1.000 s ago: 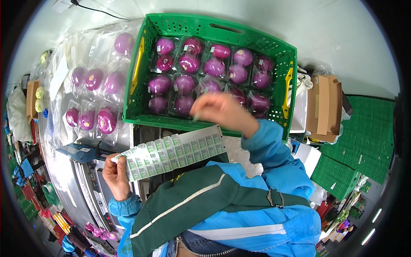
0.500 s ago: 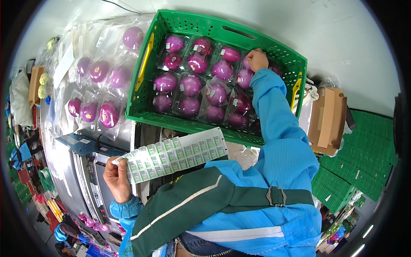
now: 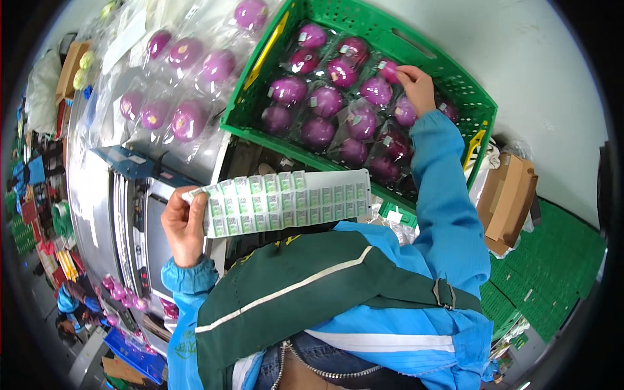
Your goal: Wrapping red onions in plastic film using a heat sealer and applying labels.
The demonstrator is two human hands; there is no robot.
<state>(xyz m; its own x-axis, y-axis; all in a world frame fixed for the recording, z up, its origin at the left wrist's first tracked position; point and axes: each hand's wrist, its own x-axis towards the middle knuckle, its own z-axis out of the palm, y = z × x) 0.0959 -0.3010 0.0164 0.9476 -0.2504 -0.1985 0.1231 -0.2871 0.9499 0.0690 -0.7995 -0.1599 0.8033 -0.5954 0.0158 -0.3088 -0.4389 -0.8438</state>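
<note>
The left hand (image 3: 185, 224) pinched one end of a label sheet (image 3: 286, 205) between thumb and fingers, held on the wearer's side of the green crate (image 3: 279, 144). Inside the crate, toward its far wall, the right hand (image 3: 418, 86) had its fingertips drawn together at a wrapped onion (image 3: 388, 70); whether they pinched anything could not be told. Good work here probably called for smoothing labels (image 3: 313, 101) down from the middle, with the sheet unbent and clear of the crate.
</note>
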